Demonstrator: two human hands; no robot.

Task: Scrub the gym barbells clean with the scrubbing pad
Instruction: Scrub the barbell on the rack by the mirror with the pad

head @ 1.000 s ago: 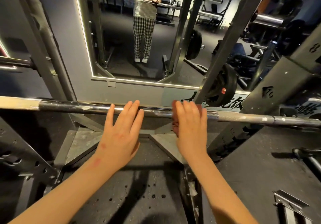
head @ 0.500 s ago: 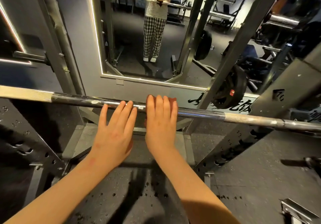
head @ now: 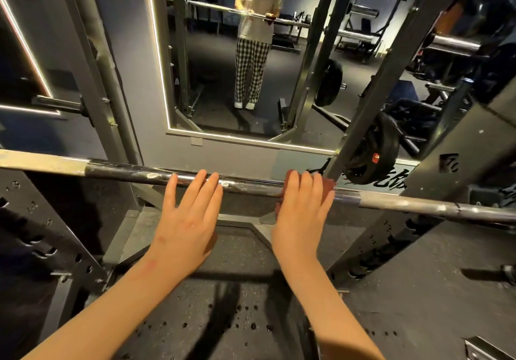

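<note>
Head view: the camera looks down along two bare forearms to a bar in a gym rack.
Barbell: it crosses the whole picture from the left edge to the right edge and sits a little lower at the right. The middle part is dark and shiny with pale smears, and the outer parts are dull grey.
Left hand: flat, palm down, with the fingers straight and close together. The fingertips rest on the bar and it holds nothing.
Right hand: also flat, with straight fingers. It presses the scrubbing pad onto the bar, to the right of the left hand, with a gap between the two.
Scrubbing pad: reddish-brown, lying between the right palm and the bar. Its edges show past the little finger and below the thumb side.
Mirror: on the wall behind the bar, with a lit frame. It shows a person in a striped shirt and checked trousers, both hands on the same bar.
Rack upright: a slanted grey post that rises from just behind the pad.
Weight plate: black with a small red mark, to the right of this post and behind the bar.
Floor: dark rubber with small dark spots, under the forearms.
</note>
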